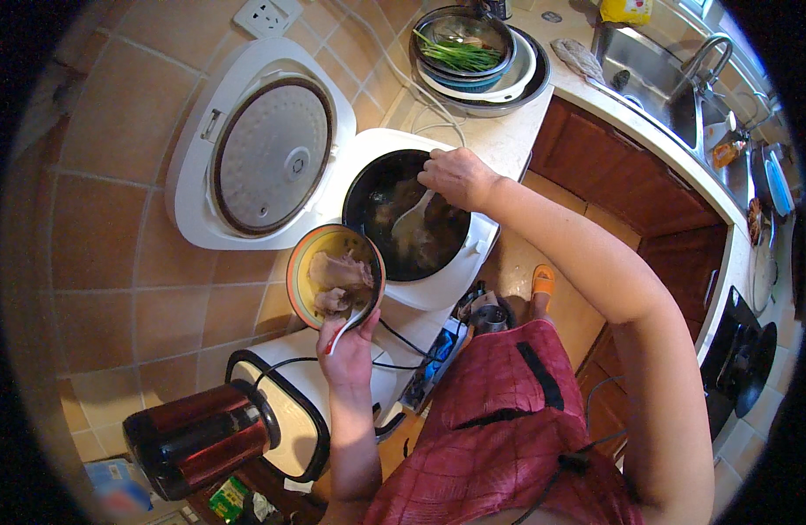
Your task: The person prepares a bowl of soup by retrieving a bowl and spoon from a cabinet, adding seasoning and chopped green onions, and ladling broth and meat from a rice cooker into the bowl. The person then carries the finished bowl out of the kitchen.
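Note:
My left hand [350, 351] holds up a bowl [298, 272] with an orange and green rim band, beside the rice cooker. Pieces of meat on the bone [340, 270] lie in yellowish broth in it, and a white spoon with a red handle end [342, 333] leans over its near edge. My right hand [459, 178] grips the handle of a pale serving spoon [413, 220], whose head is down in the dark inner pot [357, 197] of the white rice cooker [419, 296]. Dark liquid and some pieces show in the pot. The cooker's lid [272, 157] stands open against the tiled wall.
Stacked bowls and colanders [534, 72] with green onions [465, 56] stand behind the cooker. A red and black kettle [199, 436] is at lower left, with a black cord [298, 359] crossing the counter. A steel sink [646, 65] and a black stove [721, 354] are on the right.

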Motion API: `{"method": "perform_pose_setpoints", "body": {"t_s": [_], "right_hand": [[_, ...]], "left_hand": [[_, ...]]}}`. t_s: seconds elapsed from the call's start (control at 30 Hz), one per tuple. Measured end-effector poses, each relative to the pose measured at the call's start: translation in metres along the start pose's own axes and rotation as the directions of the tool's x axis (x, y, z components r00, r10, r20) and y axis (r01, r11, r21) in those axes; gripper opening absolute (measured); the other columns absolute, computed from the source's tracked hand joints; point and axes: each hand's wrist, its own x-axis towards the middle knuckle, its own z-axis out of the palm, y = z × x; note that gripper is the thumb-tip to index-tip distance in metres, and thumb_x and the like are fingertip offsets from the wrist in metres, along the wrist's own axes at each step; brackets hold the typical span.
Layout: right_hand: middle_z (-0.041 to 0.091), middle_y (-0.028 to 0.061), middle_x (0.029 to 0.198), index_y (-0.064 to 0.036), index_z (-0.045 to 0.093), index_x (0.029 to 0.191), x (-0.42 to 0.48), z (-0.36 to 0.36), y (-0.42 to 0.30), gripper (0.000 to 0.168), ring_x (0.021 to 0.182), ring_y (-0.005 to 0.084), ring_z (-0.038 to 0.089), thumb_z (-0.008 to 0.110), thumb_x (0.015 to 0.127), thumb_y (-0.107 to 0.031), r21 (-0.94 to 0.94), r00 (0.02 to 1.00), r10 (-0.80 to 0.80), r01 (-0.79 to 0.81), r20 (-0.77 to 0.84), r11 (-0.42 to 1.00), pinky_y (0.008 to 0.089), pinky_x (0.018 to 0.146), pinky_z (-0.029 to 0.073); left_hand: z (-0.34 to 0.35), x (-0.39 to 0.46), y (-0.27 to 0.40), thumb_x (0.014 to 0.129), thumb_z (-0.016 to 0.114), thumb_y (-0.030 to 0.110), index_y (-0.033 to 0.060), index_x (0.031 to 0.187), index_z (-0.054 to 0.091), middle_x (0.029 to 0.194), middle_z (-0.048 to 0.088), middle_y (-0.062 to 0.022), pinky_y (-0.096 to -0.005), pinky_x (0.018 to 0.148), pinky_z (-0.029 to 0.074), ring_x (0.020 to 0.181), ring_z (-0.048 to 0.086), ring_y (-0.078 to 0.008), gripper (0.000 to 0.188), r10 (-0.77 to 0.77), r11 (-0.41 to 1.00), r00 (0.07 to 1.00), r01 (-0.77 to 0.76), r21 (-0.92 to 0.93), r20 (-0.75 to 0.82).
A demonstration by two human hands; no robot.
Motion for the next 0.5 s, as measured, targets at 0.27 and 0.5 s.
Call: {"method": "perform_pose_setpoints", "body": {"t_s": [0.27,0.5], "right_hand": [[0.069,0.0094,0.085,-0.01,0.068,0.087,0.015,-0.013,0.016,0.012,0.088,0.028,0.067,0.065,0.076,-0.014,0.011,0.954,-0.024,0.022,0.3,1.0,0.0389,0.072,0.054],[0.069,0.0105,0.087,-0.011,0.07,0.088,0.008,-0.017,0.019,0.013,0.088,0.0294,0.067,0.063,0.078,-0.014,0.131,0.924,0.02,-0.075,0.382,0.989,0.04,0.074,0.053]], "left_hand": [[-0.003,-0.002,-0.001,0.084,0.052,0.01,-0.0054,0.135,0.038,0.128,0.054,-0.023,-0.045,0.088,0.057,0.109,0.061,-0.0376,0.055,-0.002,1.0,1.0,0.002,0.008,-0.016],[-0.002,-0.002,0.0,0.085,0.051,0.011,-0.0043,0.134,0.04,0.128,0.055,-0.0217,-0.0456,0.089,0.056,0.11,0.061,-0.037,0.053,-0.001,1.0,1.0,0.001,0.008,-0.008]]}}
